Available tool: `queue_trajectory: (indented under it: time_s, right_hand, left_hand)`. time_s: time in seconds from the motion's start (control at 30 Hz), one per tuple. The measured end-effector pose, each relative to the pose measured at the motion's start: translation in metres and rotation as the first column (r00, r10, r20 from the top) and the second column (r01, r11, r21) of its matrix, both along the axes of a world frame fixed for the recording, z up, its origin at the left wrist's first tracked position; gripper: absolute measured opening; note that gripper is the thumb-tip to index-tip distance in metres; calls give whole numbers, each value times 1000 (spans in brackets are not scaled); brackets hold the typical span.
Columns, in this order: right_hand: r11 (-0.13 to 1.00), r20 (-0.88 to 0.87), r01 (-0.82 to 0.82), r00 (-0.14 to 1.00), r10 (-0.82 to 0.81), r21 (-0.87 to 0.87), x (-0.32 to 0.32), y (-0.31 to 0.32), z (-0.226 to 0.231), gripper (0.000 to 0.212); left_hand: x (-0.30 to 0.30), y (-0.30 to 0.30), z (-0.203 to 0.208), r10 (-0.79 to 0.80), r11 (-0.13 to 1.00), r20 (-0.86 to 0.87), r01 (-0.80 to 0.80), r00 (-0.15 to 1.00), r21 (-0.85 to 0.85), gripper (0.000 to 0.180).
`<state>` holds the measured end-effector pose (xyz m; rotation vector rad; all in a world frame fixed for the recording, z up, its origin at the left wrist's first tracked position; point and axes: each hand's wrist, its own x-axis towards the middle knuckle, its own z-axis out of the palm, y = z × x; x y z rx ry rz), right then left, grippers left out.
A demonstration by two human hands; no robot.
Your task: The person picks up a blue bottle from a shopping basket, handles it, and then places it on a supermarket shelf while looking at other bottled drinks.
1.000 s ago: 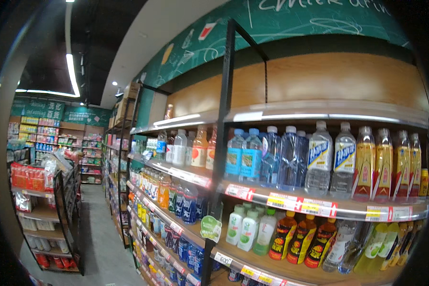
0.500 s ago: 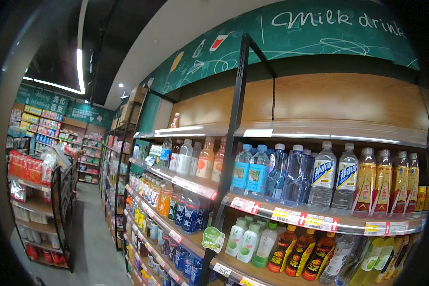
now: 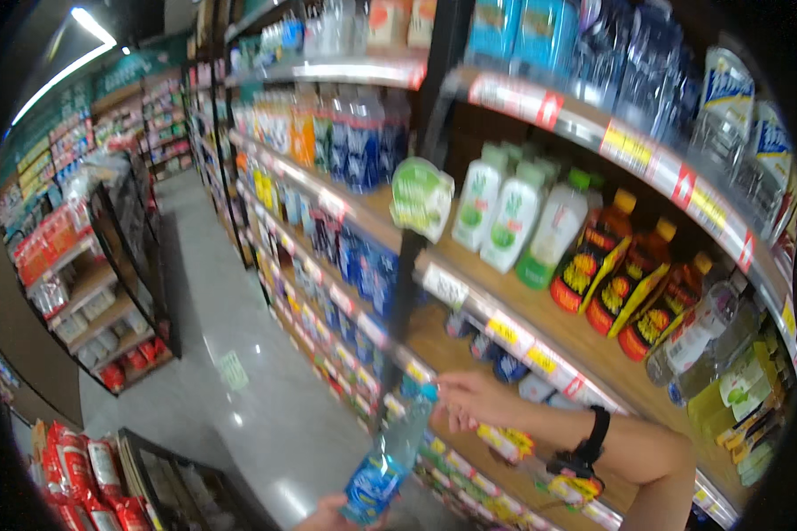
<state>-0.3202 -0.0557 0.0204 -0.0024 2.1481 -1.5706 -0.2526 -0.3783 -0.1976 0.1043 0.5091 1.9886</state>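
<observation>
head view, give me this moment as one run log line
left hand holds bottle low | right hand at cap | bottle tilted, cap end up | drinks shelf at right

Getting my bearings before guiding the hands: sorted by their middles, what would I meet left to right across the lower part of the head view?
Red packages, left hand, blue-labelled bottle, right hand, black wristband.

The lower edge is cutting off the left hand (image 3: 324, 515), whose grip the bottle (image 3: 388, 462) is partly hiding, blur is smearing the right hand (image 3: 471, 400) by the cap (image 3: 428, 392), and the top edge is cropping the upper bottles (image 3: 545, 34).
</observation>
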Motion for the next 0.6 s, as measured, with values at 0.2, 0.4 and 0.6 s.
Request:
queue_trajectory:
  time_s: [0.2, 0.4, 0.6]
  right_hand:
    - [997, -60, -4, 998, 9, 76, -7, -12, -21, 34]
    - [997, -32, 26, 999, -28, -77, 14, -21, -9, 17]
    - [992, -395, 109, 915, -76, 60, 24, -59, 60, 19]
  left_hand:
    - [-4, 17, 6, -55, 984, 29, 49, 998, 169, 98]
    - [5, -36, 35, -129, 991, -176, 121, 976, -56, 95]
    - [38, -25, 95, 3, 982, -449, -88, 894, -168, 92]
